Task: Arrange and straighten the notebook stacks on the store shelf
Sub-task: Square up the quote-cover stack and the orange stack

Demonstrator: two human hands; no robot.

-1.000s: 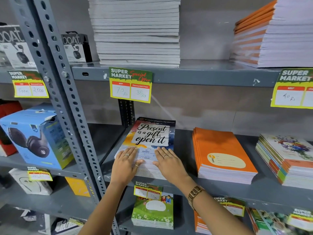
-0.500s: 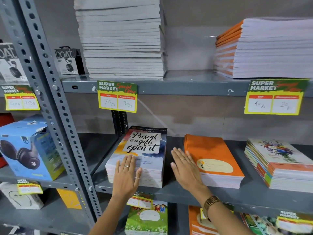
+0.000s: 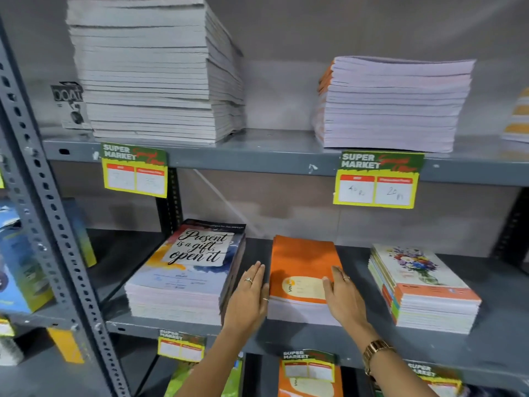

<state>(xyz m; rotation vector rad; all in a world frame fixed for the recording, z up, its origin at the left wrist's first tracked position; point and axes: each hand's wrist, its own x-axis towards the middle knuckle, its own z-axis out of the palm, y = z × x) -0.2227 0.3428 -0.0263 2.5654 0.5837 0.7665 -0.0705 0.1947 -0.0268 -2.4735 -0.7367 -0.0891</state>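
An orange notebook stack (image 3: 300,259) lies in the middle of the grey middle shelf (image 3: 501,325). My left hand (image 3: 249,296) is flat against its left side, fingers straight and together. My right hand (image 3: 342,296) rests on its right front corner, palm on the cover and edge. To the left sits the stack with the "Present is a gift, open it" cover (image 3: 189,270). A floral-cover stack (image 3: 420,285) lies to the right. Neither hand grips anything.
On the upper shelf (image 3: 272,156) stand a tall white stack (image 3: 154,73) and an orange-spined stack (image 3: 392,104). Yellow price tags (image 3: 376,181) hang from shelf edges. A perforated upright (image 3: 48,239) stands left, with boxed headphones (image 3: 20,267) beyond it. More notebooks lie below.
Both hands left the "Present is a gift" stack and moved right to the orange stack, left hand now on its left side, right hand on its right corner. The camera turned right.
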